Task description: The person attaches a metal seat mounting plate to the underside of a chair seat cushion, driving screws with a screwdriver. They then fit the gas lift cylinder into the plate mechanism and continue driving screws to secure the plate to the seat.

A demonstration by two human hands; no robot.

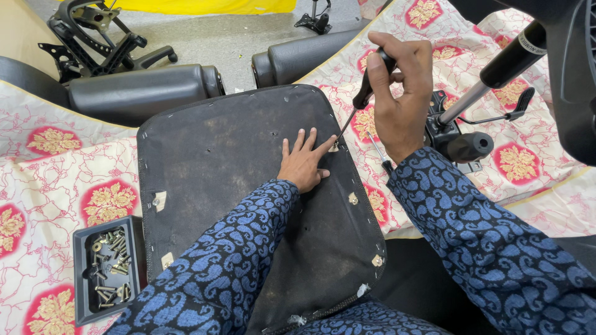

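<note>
Fingers (pixel 307 144) of left hand (pixel 302 164) spread flat, open, palm down on the black seat base (pixel 248 186); index tip sits right at the small metal fitting (pixel 334 147) near the base's right edge. Right hand (pixel 400 93) closed around the black handle of a screwdriver (pixel 355 105), shaft angled down-left, tip touching that same fitting just beside the left index finger.

Seat base lies underside up in front of the person, staples along its rim, a few pale tabs near the edges, small holes across the panel. It rests on red-and-cream floral cloth (pixel 56 186).

Black parts tray (pixel 105 268) with screws and bolts sits just left of the base, on the cloth. Second thin tool (pixel 380 152) lies under the right wrist, at the base's right edge. Chair mechanism with gas cylinder (pixel 490 80) is to the right, near the right hand. Two black padded armrests (pixel 143 90) lie beyond the base's far edge. Both sleeves blue paisley.
</note>
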